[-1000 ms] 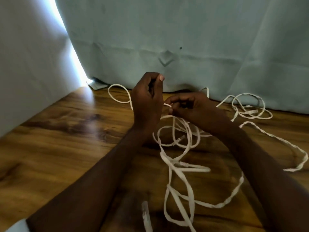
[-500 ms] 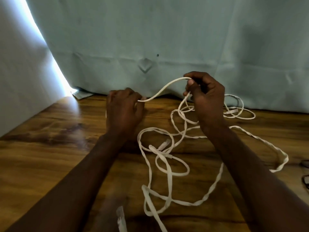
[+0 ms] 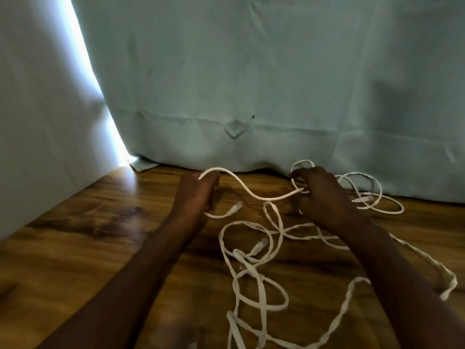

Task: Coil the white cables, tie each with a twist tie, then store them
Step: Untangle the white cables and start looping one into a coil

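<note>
The scene is dimly lit. Daylight is let in through a bright, overexposed gap (image 3: 95,96) between the curtains at the left, and a pale glare is thrown across the table (image 3: 75,248) near its far left corner. Soft blur is seen throughout. Straight lines are bowed toward the edges.

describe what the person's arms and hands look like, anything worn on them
Both forearms are bare up to the frame's lower edge, with no sleeve in view. The left hand and right hand are bare too: no gloves, and no rings, watch or bracelet visible.
</note>
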Demonstrator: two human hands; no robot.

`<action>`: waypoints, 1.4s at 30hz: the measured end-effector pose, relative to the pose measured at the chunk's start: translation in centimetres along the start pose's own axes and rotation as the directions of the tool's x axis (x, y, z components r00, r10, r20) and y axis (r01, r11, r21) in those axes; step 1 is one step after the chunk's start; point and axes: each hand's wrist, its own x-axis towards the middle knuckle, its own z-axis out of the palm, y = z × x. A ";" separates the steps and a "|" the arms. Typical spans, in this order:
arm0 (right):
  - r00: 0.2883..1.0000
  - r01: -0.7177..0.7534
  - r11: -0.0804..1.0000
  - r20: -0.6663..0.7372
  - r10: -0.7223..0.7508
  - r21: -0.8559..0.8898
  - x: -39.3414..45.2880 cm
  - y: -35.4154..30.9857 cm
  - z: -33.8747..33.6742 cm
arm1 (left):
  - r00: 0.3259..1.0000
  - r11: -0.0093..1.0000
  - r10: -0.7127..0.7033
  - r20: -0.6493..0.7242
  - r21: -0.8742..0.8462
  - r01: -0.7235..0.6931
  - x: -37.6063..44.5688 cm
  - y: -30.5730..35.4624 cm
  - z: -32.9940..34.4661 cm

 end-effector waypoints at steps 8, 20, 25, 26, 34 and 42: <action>0.938 0.336 0.920 -0.162 -0.307 0.201 -1.2 -5.6 3.7 | 0.967 0.934 0.249 0.054 0.251 -0.255 -1.5 -0.8 2.1; 0.834 0.309 0.849 -0.551 -0.026 0.429 -0.9 -3.6 2.2 | 0.880 0.976 0.201 0.430 -0.160 -0.145 -2.4 0.0 2.4; 0.793 0.268 0.887 -0.609 0.019 0.377 -0.9 -3.3 1.6 | 0.725 0.898 0.108 0.681 -0.379 0.222 -2.2 1.3 1.8; 0.795 0.252 0.902 -0.606 0.013 0.350 -0.9 -3.2 1.6 | 0.674 0.844 0.121 0.728 -0.433 0.316 -2.1 1.6 1.5; 0.864 0.042 0.999 -0.504 -0.025 0.023 -0.8 -2.2 2.7 | 0.696 0.493 0.226 0.681 -0.696 0.522 -2.4 4.1 3.8; 0.947 0.244 0.970 -0.212 -0.241 -0.009 -0.3 -2.0 4.2 | 0.785 0.377 0.152 0.601 -0.769 0.516 -0.6 1.7 7.1</action>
